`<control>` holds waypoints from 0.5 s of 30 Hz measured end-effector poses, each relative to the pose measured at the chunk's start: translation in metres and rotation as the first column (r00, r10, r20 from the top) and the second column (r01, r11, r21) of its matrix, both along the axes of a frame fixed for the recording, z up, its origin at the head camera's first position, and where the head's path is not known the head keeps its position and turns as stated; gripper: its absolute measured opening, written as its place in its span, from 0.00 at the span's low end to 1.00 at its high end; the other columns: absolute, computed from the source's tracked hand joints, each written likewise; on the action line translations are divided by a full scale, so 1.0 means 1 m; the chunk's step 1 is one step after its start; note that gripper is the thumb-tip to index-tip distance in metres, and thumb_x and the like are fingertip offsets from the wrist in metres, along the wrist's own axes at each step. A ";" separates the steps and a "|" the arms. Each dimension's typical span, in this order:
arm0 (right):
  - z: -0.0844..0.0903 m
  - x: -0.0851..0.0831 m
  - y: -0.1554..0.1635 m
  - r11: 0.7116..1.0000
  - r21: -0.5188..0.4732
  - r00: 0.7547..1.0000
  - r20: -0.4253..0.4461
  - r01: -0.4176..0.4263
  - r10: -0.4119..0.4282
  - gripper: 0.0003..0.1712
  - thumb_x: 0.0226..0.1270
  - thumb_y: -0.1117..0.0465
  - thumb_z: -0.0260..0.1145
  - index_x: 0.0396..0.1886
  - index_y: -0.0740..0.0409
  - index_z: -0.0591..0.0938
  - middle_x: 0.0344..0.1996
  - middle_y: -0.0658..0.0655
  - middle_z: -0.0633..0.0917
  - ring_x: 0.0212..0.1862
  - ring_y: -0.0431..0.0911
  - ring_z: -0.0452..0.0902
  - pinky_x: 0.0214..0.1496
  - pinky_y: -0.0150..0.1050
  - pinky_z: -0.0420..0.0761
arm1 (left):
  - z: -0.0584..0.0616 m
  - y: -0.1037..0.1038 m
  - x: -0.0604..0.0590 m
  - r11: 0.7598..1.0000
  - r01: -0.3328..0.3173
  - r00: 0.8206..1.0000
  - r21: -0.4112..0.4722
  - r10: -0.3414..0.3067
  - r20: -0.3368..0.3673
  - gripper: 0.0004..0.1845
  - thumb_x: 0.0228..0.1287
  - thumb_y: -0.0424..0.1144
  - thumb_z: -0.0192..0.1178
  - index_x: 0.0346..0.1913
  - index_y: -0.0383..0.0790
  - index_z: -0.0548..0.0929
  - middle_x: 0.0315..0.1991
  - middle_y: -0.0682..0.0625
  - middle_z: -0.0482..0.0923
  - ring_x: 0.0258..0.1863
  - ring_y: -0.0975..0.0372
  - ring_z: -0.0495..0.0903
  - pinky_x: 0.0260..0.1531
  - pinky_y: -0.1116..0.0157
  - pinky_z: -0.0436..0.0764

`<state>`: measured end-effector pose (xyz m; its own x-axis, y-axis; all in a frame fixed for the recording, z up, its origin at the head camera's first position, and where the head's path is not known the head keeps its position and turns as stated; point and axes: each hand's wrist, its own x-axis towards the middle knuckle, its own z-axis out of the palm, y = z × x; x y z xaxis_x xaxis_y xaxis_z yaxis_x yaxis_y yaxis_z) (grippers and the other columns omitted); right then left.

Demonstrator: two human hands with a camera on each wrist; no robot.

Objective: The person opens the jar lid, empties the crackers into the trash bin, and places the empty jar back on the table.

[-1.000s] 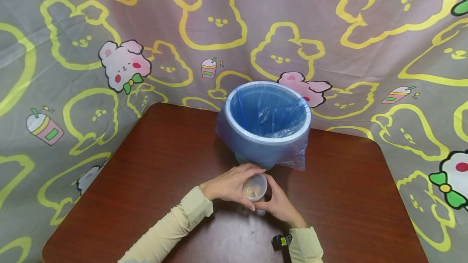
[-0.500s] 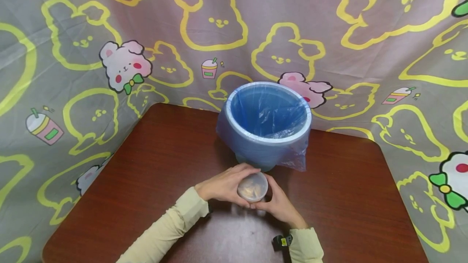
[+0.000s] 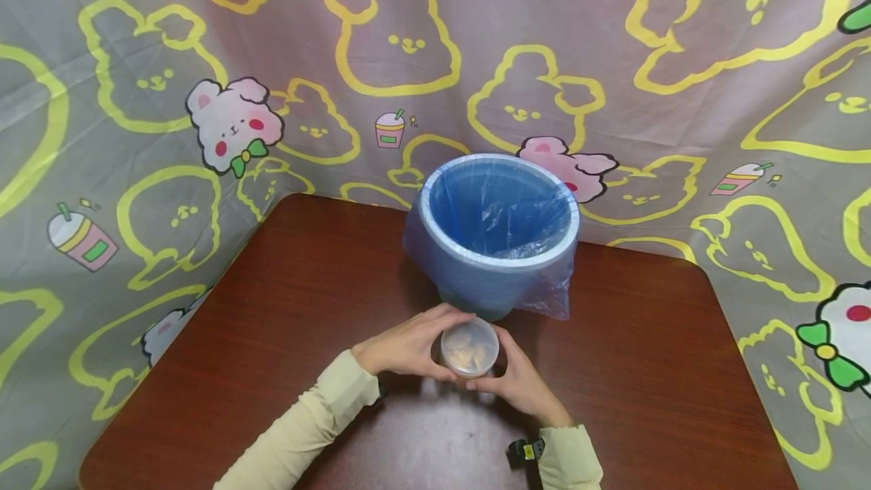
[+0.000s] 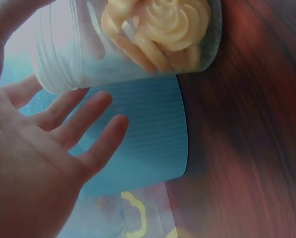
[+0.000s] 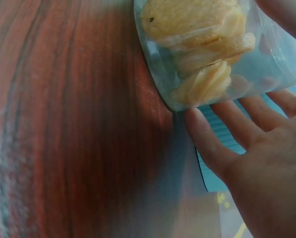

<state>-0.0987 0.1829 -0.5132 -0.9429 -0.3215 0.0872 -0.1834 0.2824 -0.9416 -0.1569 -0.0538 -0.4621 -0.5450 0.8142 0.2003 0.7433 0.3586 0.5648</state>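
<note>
Jar (image 3: 469, 348) of what look like piped cookies (image 4: 172, 22) is upright between both hands, just in front of the lined bin (image 3: 476, 286). Left hand (image 3: 404, 346) curves thumb and fingers about its rim; right hand (image 3: 522, 388) grips its side. From my feed, I judge the step as working the top loose. Next calls for steady right hold, left twisting.

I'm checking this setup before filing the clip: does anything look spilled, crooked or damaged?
I see no spill or breakage. The blue liner on the bin hangs unevenly, a loose corner drooping at right, which looks untidy. One snack piece in the jar shows a dark speck.
</note>
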 end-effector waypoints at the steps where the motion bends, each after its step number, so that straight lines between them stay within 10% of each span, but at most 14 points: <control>1: 0.000 0.000 0.000 1.000 0.000 1.000 -0.002 0.000 0.000 0.52 0.44 0.56 0.81 0.69 0.50 0.64 0.63 0.57 0.73 0.60 0.54 0.73 0.57 0.33 0.74 | 0.000 -0.001 0.000 1.000 0.000 1.000 0.003 0.000 0.007 0.49 0.44 0.50 0.77 0.70 0.43 0.65 0.60 0.51 0.70 0.59 0.63 0.71 0.60 0.64 0.74; 15: 0.001 0.000 0.000 1.000 0.010 1.000 -0.005 0.002 -0.002 0.52 0.43 0.56 0.81 0.69 0.50 0.64 0.63 0.57 0.73 0.61 0.55 0.72 0.57 0.34 0.75 | 0.002 -0.011 -0.002 0.999 -0.046 0.998 -0.010 0.047 0.051 0.43 0.49 0.48 0.74 0.69 0.45 0.67 0.61 0.53 0.71 0.61 0.64 0.71 0.61 0.62 0.73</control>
